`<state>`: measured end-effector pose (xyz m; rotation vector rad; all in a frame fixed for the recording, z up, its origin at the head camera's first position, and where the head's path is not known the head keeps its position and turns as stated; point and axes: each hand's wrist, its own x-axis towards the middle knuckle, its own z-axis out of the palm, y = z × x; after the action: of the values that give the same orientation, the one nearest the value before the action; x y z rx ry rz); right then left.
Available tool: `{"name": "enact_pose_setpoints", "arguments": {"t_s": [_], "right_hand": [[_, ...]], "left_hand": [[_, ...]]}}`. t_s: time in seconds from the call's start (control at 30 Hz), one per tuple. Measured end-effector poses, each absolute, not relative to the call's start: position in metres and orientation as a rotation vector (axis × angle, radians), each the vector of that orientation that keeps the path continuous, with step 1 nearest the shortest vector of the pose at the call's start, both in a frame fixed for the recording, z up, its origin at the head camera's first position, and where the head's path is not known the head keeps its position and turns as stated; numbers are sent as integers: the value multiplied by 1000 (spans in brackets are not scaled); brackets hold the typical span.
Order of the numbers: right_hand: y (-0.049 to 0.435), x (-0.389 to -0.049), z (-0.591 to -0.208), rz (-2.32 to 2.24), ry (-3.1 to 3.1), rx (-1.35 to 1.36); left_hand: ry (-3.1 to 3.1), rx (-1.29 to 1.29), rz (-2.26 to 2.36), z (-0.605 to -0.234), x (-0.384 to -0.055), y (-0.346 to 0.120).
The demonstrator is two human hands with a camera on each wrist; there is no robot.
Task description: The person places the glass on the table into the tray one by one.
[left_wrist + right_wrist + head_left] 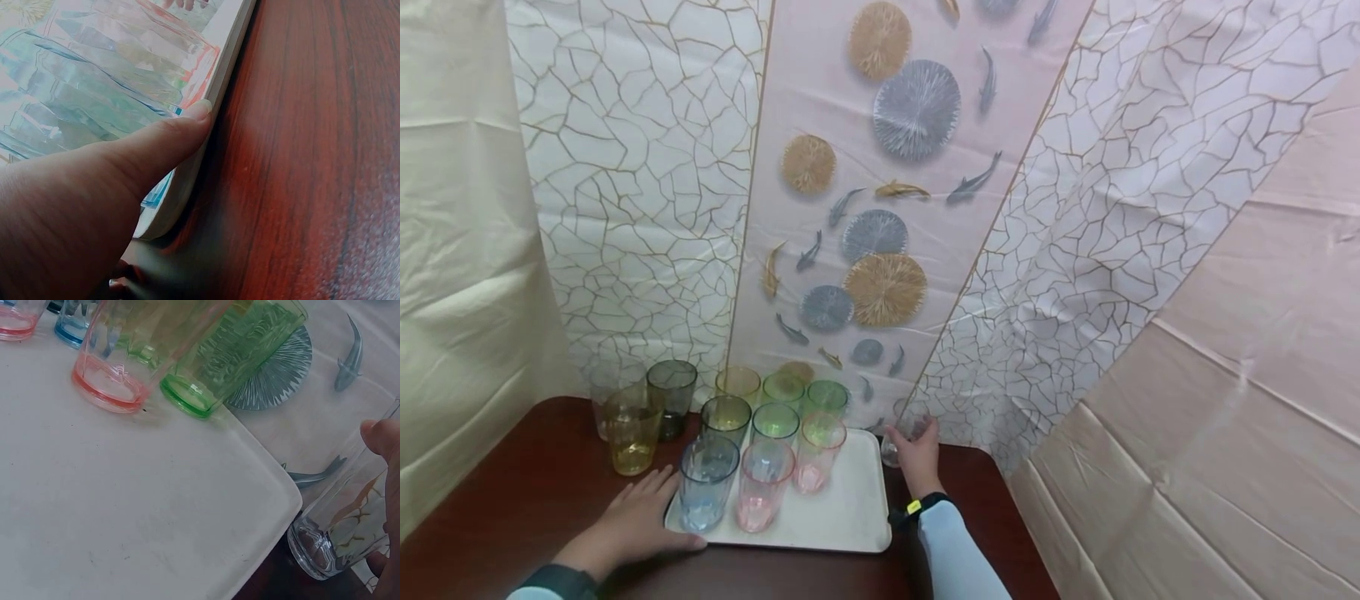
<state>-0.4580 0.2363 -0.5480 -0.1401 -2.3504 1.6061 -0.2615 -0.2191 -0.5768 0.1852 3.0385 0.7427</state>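
My right hand [919, 457] grips a clear drinking glass [319, 550] just beyond the far right corner of a white tray [853, 508]. In the right wrist view the glass's thick base is close beside the tray's rim, and part of its side is hidden by the fingers. My left hand [636, 518] lies at the tray's near left corner, fingers extended and thumb [187, 122] touching the front rim. Nearest to it on the tray is a blue-tinted glass [706, 492], beside a pink glass [762, 496]. Another pink glass [817, 462] stands farther back.
Several green and yellowish glasses fill the tray's back left part, including a green glass [775, 423]. Left of the tray on the dark red-brown table [482, 508] are an amber glass [632, 442], a dark grey glass [673, 400] and a clear one. A patterned curtain [880, 167] hangs behind.
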Motion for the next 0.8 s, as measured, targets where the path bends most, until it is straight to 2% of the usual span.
{"name": "enact_pose_setpoints", "arguments": {"t_s": [0.3,0.5,0.8], "right_hand": [[231,-431,-527,1531,-2390,-144],[219,-392,-517,1457,-2404,-82],[186,-332,-522,1526,-2377,115]], "left_hand": [[3067,196,733,-578,-262,-220],[3067,195,739,-578,-262,-220],[3073,203,724,-578,-261,-220]]}}
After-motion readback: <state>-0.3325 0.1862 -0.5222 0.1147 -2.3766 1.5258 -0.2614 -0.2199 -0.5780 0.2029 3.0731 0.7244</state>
